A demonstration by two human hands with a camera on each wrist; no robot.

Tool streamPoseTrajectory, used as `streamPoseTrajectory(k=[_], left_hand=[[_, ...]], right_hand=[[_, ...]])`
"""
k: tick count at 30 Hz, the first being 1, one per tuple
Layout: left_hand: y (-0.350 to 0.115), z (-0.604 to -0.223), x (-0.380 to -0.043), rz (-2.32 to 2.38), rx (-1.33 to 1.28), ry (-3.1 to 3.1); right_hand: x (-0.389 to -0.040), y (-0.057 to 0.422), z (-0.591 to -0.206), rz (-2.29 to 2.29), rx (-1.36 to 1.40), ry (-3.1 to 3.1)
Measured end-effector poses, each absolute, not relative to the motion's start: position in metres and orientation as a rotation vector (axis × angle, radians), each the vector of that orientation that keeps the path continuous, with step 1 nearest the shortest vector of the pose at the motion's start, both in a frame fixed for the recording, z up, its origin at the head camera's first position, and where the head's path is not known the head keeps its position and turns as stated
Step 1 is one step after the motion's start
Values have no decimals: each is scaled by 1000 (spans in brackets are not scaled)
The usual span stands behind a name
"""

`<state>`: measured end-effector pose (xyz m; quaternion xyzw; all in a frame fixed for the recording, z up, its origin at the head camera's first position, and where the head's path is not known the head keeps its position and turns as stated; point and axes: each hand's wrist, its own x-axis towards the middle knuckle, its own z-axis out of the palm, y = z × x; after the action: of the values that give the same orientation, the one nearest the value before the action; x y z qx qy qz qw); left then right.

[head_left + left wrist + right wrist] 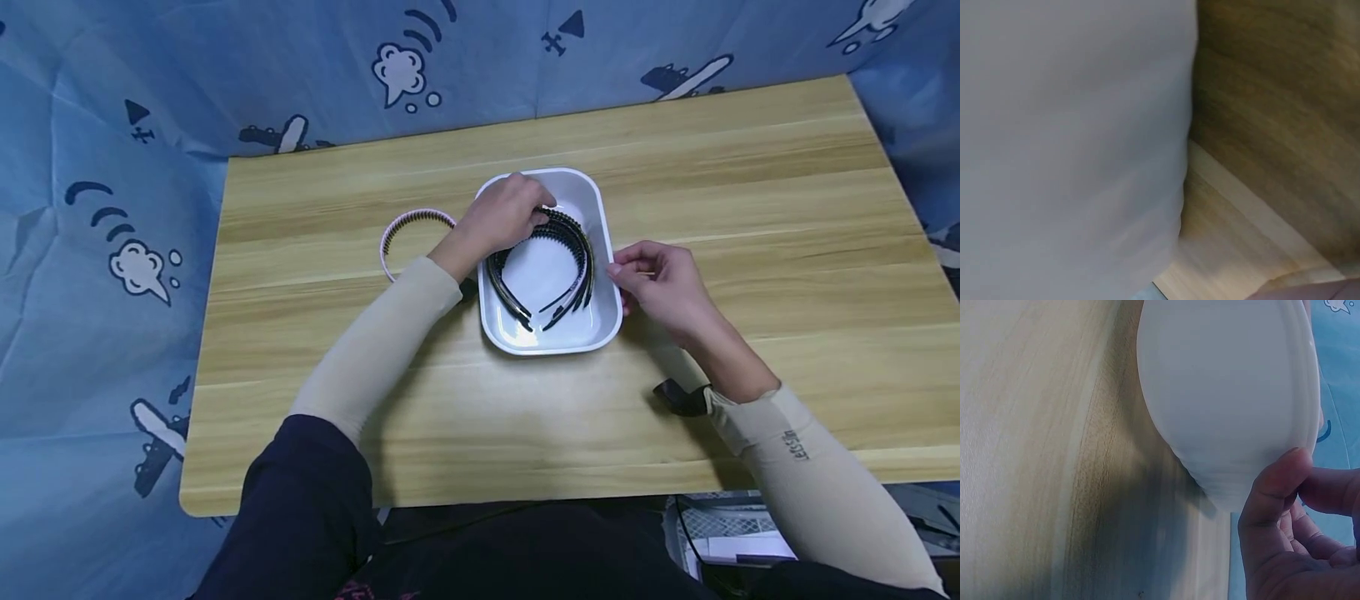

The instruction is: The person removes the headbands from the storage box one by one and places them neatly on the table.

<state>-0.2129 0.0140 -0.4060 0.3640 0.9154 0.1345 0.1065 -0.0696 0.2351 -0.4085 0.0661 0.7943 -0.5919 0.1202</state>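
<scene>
A white rectangular plastic basin (pixel 551 340) stands on the table with several dark toothed headbands (pixel 576 242) nested inside it, their open ends toward the person. My left hand (pixel 504 215) reaches over the basin's left rim and pinches the top of the headbands; its fingertips partly cover what they hold. With thumb and fingers, my right hand (pixel 663 283) grips the basin's right rim, and the right wrist view shows the thumb against that white rim (pixel 1302 428). To the basin's left lies a pink toothed headband (pixel 417 214), partly hidden by my left forearm.
The wooden table (pixel 750 208) extends widely on both sides of the basin. Blue patterned cloth (pixel 480 67) hangs along its back and left sides. Black camera mounts sit at both wrists. Below the front edge is a grey mesh-sided container (pixel 723 523).
</scene>
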Motion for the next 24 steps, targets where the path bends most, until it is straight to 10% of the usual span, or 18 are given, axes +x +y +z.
streamPoseTrajectory(k=[24], left_hand=[[13, -404, -213, 556, 1112, 2709]], right_hand=[[-67, 233, -408, -1756, 180, 2337]])
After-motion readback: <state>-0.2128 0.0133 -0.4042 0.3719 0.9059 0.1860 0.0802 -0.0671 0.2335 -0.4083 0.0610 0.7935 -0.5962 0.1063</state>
